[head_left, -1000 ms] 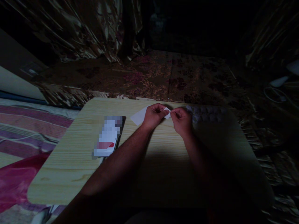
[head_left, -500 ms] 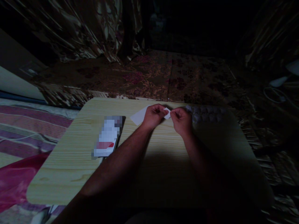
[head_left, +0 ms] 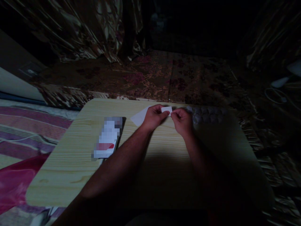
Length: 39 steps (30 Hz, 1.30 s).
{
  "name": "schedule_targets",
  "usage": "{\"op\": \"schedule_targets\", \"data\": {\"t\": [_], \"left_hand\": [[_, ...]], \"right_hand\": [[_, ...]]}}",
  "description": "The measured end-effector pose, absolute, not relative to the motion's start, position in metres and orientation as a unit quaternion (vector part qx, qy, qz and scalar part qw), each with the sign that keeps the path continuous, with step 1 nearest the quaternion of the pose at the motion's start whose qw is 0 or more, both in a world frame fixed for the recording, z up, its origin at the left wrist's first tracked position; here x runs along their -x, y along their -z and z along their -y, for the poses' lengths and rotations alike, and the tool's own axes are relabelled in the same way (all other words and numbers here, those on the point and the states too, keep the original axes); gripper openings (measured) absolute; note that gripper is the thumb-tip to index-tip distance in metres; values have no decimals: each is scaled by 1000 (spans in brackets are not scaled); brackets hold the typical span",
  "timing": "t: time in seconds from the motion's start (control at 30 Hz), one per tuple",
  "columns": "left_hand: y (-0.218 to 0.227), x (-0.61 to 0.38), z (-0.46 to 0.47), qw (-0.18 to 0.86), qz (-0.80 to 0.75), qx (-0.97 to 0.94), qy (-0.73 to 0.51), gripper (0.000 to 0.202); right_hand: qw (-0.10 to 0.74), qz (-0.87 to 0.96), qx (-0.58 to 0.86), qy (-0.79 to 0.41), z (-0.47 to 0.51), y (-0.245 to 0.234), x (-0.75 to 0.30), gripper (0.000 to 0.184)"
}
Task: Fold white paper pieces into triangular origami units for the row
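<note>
Centre frame: left hand [head_left: 154, 118] and right hand [head_left: 182, 121] both pinch a white slip [head_left: 166, 110] lying crosswise between them.

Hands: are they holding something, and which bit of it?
Yes. The left hand and right hand pinch a small white paper in their fingertips: left at its left end, right at its right edge.

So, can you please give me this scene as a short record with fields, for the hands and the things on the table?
left hand: pinches small white piece
right hand: fingertips closed on the piece's right edge
beside left hand: larger white sheet, flat on wooden table
table, left part: flat item, blurred out
right of hands: grey bumpy sheet, dim
light: very low
</note>
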<state>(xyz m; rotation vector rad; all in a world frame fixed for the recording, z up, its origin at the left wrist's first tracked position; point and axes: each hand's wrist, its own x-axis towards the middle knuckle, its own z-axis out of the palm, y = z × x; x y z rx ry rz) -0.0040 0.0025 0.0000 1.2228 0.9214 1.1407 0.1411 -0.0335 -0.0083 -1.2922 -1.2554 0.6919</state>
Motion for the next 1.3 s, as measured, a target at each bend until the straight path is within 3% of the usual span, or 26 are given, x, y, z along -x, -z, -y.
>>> {"op": "schedule_targets", "data": {"t": [0.27,0.7,1.3], "left_hand": [[-2,4,-2,581,-398,-522,-482,28],[-7,7,0,597,-389,-552,-433,26],[-10,4,3,560,-407,-579,-432,25]], "right_hand": [[547,548,546,-320,35,8,-141,14],[581,503,535,-351,32,4,-147,14],[571,519,547,-325,31,6,-148,14]]}}
